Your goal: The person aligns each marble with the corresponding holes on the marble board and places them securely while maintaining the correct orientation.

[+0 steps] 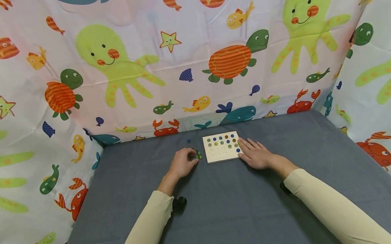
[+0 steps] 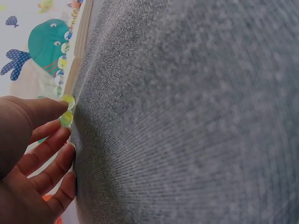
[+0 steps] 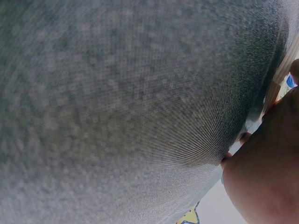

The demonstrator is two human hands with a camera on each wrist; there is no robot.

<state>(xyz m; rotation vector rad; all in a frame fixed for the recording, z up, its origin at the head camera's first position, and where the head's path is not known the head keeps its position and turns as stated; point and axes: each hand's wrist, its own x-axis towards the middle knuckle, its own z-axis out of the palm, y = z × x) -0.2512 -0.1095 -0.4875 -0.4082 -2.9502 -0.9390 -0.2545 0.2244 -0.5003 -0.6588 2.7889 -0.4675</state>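
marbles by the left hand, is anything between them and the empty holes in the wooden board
Nothing visible. The left hand touches the small pile of green marbles on the grey cloth, just left of the wooden board. Only bare cloth lies between. The right hand rests flat at the board's right edge, off the empty holes.

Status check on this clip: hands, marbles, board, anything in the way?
Left hand pinching green marbles beside the board. Right hand flat, fingers on the board's right edge. One blue marble loose behind. Nothing blocking.

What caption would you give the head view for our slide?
Left hand picks at loose marbles beside a wooden board; right hand steadies it.
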